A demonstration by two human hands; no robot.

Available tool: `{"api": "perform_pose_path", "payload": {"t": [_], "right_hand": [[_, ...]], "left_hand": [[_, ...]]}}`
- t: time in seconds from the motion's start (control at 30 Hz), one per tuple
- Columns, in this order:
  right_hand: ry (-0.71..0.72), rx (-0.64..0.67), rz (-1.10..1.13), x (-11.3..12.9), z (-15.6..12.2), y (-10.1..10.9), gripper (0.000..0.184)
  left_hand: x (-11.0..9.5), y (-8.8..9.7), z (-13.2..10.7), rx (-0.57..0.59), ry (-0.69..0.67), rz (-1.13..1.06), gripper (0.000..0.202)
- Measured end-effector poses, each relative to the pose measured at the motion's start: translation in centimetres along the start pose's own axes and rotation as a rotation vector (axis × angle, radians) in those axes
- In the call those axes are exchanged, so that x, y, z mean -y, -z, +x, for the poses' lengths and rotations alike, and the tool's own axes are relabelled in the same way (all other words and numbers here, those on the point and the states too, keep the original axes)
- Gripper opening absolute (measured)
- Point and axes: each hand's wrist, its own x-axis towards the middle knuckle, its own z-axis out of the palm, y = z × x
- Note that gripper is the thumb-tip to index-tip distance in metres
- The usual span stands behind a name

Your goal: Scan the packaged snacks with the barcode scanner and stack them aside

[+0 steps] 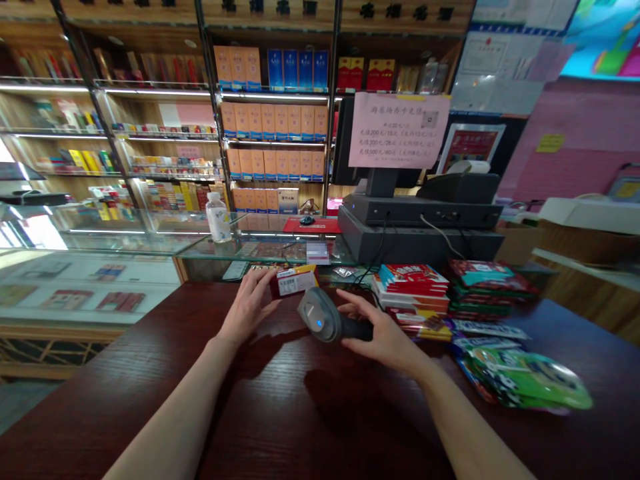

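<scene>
Left hand: closed on the left end of a small box [295,281], fingers bent, palm down [253,303].
Right hand: curled loosely round the handle of a scanner [323,319], index finger lifted [377,328].
Box: above the far edge of the dark table [260,413]; long axis left to right, white label facing near.
Scanner: just near of the box, head left, handle pointing right.
Wall shelves [275,35]: rows of orange and blue boxes.
Glass case [90,329]: flat packs, far left.
Forearms: reaching in from near left and near right.
</scene>
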Motion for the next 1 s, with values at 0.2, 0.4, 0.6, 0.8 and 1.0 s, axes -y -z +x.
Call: {"api": "perform_pose_path", "payload": {"t": [0.2,0.4,0.6,0.8,1.0], "right_hand": [[-0.013,-0.010,-0.027,0.1,-0.1,0.0,0.078],[-0.018,0.053,-0.035,0.1,0.0,-0.2,0.086],[0.002,0.255,-0.151,0.4,-0.1,-1.7,0.088],[-0.033,0.364,-0.276,0.9,-0.3,-2.2,0.092],[-0.025,0.384,-0.275,0.7,-0.4,-2.2,0.096]], "left_hand": [[0.2,-0.3,-0.2,0.020,0.011,0.001,0.072],[0.0,-0.1,-0.1,0.002,0.024,-0.018,0.069],[-0.5,0.4,0.2,-0.001,0.021,-0.042,0.068],[-1.0,0.8,0.5,-0.011,0.035,-0.058,0.066],[-1.3,0.6,0.5,-0.019,0.012,-0.069,0.066]]}}
